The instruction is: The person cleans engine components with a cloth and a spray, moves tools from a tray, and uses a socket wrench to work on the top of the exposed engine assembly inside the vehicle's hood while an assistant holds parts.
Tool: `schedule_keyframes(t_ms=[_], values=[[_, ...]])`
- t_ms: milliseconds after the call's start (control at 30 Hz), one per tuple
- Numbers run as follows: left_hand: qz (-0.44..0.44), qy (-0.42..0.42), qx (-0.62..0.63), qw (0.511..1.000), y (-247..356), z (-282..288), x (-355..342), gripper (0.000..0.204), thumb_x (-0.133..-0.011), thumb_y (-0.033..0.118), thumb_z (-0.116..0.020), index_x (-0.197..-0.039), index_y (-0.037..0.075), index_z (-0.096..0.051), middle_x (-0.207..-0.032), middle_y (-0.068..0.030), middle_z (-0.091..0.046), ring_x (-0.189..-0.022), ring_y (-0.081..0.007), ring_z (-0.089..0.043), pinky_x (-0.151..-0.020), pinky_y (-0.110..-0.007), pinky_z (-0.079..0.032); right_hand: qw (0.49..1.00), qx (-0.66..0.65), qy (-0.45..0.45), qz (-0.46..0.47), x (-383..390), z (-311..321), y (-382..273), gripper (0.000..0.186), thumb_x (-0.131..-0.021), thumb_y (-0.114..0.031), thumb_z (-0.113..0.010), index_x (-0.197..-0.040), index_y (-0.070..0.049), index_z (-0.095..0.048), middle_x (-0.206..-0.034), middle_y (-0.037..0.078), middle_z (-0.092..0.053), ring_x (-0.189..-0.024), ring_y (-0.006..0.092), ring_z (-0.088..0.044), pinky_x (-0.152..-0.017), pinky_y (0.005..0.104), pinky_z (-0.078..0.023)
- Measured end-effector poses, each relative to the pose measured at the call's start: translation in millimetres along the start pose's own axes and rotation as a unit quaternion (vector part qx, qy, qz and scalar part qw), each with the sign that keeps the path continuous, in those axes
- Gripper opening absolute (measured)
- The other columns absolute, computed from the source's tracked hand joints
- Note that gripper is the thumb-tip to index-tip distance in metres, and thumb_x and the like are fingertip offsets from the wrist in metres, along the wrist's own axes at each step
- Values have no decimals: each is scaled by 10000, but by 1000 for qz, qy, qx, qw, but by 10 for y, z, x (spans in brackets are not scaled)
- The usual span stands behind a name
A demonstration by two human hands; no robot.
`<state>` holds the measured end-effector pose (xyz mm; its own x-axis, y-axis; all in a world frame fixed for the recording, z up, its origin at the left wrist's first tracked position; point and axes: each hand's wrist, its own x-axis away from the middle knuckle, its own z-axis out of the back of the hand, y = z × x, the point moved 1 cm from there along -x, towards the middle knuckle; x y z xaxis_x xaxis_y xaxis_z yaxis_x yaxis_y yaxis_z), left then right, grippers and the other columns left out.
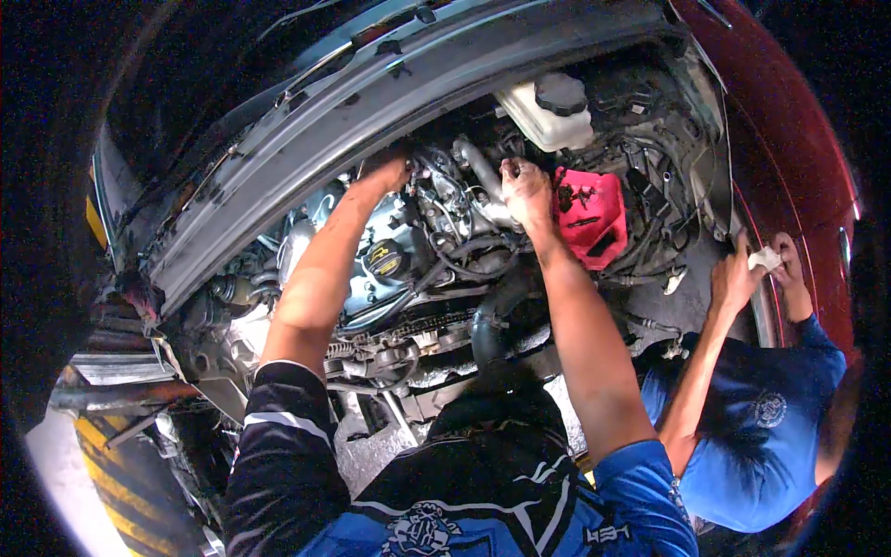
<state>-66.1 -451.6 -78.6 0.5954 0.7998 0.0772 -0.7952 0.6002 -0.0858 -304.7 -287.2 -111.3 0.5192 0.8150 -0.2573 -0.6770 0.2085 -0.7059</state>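
Note:
My left hand (385,172) reaches into the back of the engine bay, above the engine (367,232) with its black-and-yellow oil cap (385,258); its fingers are mostly hidden in shadow among the parts. My right hand (522,190) is closed, thumb and fingers bunched beside a silver pipe (483,172), and I cannot make out what is between them. Just to its right lies a red plastic tray (599,213) with dark small parts in it. Hoses and wiring run around both hands.
A white reservoir (552,121) with a black cap sits at the back right. A co-worker in blue (742,418) at right holds a pale cloth or paper (766,260) by the red fender (798,139). The body edge (278,148) crosses the upper left; a yellow-striped post (121,483) stands lower left.

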Motion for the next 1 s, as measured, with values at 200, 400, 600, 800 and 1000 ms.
schedule_keyframes(t_ms=[200,400,600,800,1000], values=[[-10,-63,-71,995,-60,-61,-51,596,-800,312,-632,-1328,65,-505,-1368,-225,-487,-1273,-414,-437,-1076,-472,-356,998,-51,-23,-16,20,75,-68,424,-924,-400,-531,-1000,-9,-675,-983,241,-666,-954,410,-621,-871,466,-472],[14,-94,91,991,-93,3,26,662,-786,332,-626,-1363,53,-461,-1354,-249,-488,-1238,-411,-474,-1043,-478,-384,999,-17,-9,-25,40,96,-73,413,-921,-406,-528,-1038,-39,-678,-1033,228,-663,-1001,383,-618,-906,457,-461],[-27,55,19,998,9,78,99,532,-799,303,-589,-1265,51,-546,-1287,-252,-536,-1198,-415,-498,-1054,-455,-380,1000,-5,-13,-23,-1,-12,9,378,-921,-380,-532,-1009,-47,-689,-989,220,-673,-949,388,-634,-858,450,-486],[-32,-18,-15,999,30,144,128,447,-822,259,-580,-1215,46,-570,-1203,-255,-586,-1143,-415,-537,-987,-474,-431,999,-42,-11,-27,20,54,-33,369,-924,-375,-530,-987,-49,-690,-973,215,-676,-926,387,-640,-836,450,-491],[-16,-70,45,996,11,136,107,372,-791,260,-611,-1084,32,-627,-1068,-238,-648,-1005,-408,-613,-874,-472,-490,999,-48,-18,-20,28,81,-62,397,-927,-399,-517,-976,-44,-687,-975,223,-671,-925,395,-636,-843,457,-487]])
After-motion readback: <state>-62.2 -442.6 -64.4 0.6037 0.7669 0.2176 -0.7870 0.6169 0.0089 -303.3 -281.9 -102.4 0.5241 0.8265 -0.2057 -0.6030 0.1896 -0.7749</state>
